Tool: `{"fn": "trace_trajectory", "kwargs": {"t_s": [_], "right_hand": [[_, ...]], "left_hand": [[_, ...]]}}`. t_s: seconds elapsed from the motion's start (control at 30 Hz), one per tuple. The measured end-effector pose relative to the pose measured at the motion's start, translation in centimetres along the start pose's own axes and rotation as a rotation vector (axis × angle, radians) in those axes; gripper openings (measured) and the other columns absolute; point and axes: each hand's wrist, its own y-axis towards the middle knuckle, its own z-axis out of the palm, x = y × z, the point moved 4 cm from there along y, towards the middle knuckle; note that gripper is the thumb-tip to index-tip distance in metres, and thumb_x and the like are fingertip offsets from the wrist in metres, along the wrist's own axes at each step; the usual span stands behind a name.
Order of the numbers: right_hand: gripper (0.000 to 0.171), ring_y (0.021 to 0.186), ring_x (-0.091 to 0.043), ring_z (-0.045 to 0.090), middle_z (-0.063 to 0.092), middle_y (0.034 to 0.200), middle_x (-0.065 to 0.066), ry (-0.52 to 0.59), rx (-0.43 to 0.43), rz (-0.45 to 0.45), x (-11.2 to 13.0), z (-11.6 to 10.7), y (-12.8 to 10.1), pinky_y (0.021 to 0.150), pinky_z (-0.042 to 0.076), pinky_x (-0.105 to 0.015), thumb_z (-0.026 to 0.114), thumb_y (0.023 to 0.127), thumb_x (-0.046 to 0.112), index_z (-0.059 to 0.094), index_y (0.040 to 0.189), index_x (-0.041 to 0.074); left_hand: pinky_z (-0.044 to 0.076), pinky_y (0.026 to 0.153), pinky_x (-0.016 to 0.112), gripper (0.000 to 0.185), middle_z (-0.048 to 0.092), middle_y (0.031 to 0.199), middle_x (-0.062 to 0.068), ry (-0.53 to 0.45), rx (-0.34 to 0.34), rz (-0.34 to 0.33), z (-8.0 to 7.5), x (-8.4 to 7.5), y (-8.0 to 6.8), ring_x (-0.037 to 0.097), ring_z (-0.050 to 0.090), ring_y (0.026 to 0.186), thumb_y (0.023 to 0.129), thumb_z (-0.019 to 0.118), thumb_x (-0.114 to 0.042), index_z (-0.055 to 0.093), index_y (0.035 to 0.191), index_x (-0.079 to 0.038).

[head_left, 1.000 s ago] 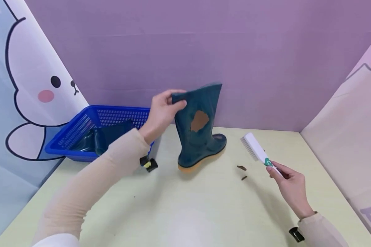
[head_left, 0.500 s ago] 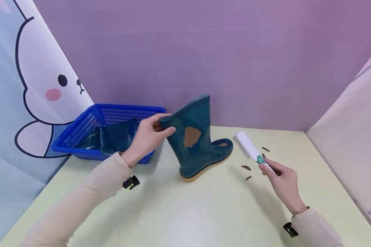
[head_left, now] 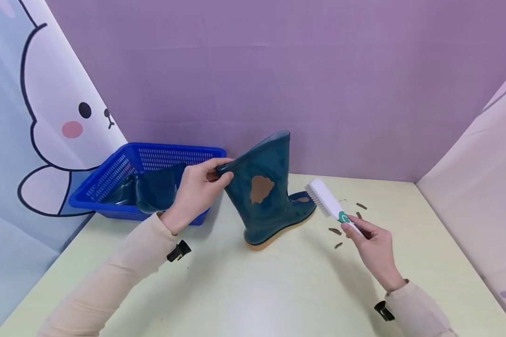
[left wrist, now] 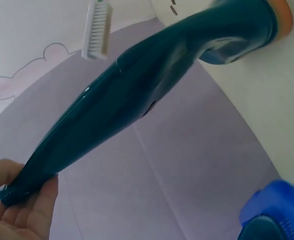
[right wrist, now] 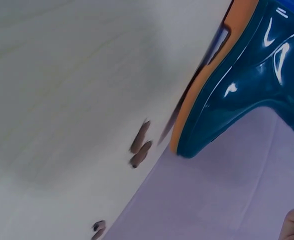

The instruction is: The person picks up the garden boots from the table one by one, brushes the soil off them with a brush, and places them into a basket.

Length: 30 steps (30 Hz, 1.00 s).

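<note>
My left hand (head_left: 198,189) pinches the top rim of a dark teal rubber boot (head_left: 261,220), thumb on the near side. The boot leans toward that hand, its orange-tan sole low over the table. A brown patch (head_left: 261,189) marks the shaft, and a smaller brown patch (head_left: 302,199) shows on the toe. My right hand (head_left: 375,250) grips the handle of a white brush (head_left: 326,199) with a green mark. Its pale bristles face the boot, near the toe in the head view. In the left wrist view the brush (left wrist: 97,30) appears beyond the boot shaft.
A blue plastic basket (head_left: 109,206) stands at the back left with another teal boot (head_left: 156,189) lying in it. Several small brown pieces (head_left: 335,231) are scattered on the table (head_left: 257,290) by the brush. A purple backdrop (head_left: 278,70) rises behind the table.
The boot's top has tipped toward my left hand and lowered, and the toe patch has come into sight. The brush has moved left, closer to the toe.
</note>
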Motion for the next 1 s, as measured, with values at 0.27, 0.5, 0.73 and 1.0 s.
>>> {"fn": "trace_trajectory", "kwargs": {"t_s": [0.27,0.5,0.73,1.0], "right_hand": [[0.027,0.06,0.0,0.061,0.066,0.086,0.02,0.24,-0.056,-0.234,2.8,4.0,0.1,0.05,0.048,-0.014,0.067,0.078,-0.006,0.065,0.105,-0.007],[0.028,0.06,-0.002,0.05,0.068,0.09,-0.018,0.246,-0.016,-0.474,5.8,8.9,0.1,0.048,0.041,-0.014,0.066,0.078,-0.007,0.065,0.107,-0.008],[0.028,0.062,-0.005,0.047,0.066,0.088,-0.02,0.21,-0.001,-0.327,5.9,10.1,0.3,0.051,0.04,-0.014,0.066,0.081,-0.001,0.065,0.109,-0.004],[0.029,0.067,-0.006,0.056,0.069,0.099,-0.015,0.104,0.073,-0.342,3.6,10.9,0.9,0.055,0.049,-0.018,0.07,0.08,0.009,0.067,0.108,0.001]], "left_hand": [[0.036,0.045,0.021,0.028,0.067,0.09,0.011,0.014,-0.04,0.048,0.1,0.2,0.2,0.016,0.052,0.059,0.088,0.061,-0.01,0.063,0.115,-0.008],[0.05,0.059,0.023,0.028,0.066,0.097,0.009,-0.05,0.003,-0.001,0.7,0.3,0.3,0.02,0.06,0.069,0.088,0.06,-0.012,0.063,0.116,-0.01],[0.051,0.062,0.026,0.027,0.067,0.096,0.009,-0.066,0.007,-0.011,1.6,0.2,0.4,0.017,0.06,0.07,0.088,0.06,-0.011,0.063,0.115,-0.01],[0.05,0.062,0.027,0.027,0.067,0.097,0.01,-0.063,-0.007,-0.02,1.6,0.4,0.4,0.018,0.059,0.071,0.089,0.059,-0.01,0.063,0.115,-0.01]]}}
